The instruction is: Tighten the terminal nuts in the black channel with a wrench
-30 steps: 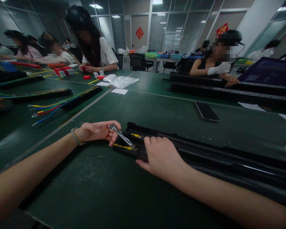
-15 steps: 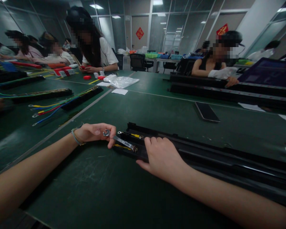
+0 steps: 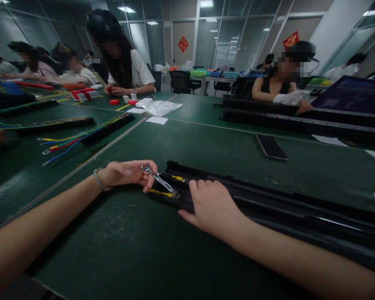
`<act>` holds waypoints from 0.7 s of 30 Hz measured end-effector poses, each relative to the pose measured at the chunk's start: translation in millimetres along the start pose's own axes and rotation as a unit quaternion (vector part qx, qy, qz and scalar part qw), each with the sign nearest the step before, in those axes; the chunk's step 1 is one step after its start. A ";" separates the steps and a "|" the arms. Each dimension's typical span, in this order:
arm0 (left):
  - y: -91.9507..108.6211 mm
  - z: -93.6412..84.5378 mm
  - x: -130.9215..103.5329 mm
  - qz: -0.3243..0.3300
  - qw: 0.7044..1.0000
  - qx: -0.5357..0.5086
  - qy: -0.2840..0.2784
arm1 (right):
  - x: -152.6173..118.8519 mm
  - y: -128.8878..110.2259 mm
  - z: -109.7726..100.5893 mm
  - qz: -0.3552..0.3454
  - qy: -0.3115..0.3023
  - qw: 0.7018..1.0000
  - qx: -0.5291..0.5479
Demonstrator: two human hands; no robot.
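Observation:
A silver wrench [image 3: 163, 182] slants across the left end of a long black housing [image 3: 268, 199], its ring end over a nut by a yellow-sleeved lug [image 3: 162, 193]. Fingers of my left hand [image 3: 129, 173] are curled at the wrench's open end and hold it. Over the housing, near that end, lies my right hand [image 3: 214, 204], fingers wrapped across its far side and thumb at the near edge. A second yellow-sleeved cable lug [image 3: 176, 178] sits on another bolt, just left of my right fingertips.
A phone [image 3: 271, 146] lies beyond the housing. Wire bundles with ring lugs [image 3: 62, 141] are at the left. Plastic film [image 3: 162, 107] and a white paper [image 3: 157, 120] lie farther back. Across the table, a person in a white top [image 3: 140, 71] and another [image 3: 278, 89] sit working.
The wrench's open end has swung right and slightly away, turning about its ring end, and my left fingers have moved with it. My right hand stays in place.

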State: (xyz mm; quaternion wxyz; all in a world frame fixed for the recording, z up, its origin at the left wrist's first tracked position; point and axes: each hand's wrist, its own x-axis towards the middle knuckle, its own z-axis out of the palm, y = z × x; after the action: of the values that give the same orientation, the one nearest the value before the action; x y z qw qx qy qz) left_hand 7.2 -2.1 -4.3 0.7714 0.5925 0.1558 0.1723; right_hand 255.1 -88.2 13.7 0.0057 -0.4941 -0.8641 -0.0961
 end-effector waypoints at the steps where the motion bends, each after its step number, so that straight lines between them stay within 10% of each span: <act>1: 0.1 0.2 0.3 0.000 1.000 -0.002 0.000 | -0.1 -0.1 0.3 0.000 0.000 1.000 0.001; 21: 0.4 0.4 0.4 0.002 1.000 0.005 -0.001 | 0.8 0.3 -2.7 0.004 -0.009 1.000 0.012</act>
State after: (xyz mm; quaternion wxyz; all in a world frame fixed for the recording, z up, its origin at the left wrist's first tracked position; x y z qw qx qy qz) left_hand 7.6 -2.2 -3.8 0.7684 0.5968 0.1544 0.1720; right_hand 254.8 -87.7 16.5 0.0037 -0.4987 -0.8630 -0.0814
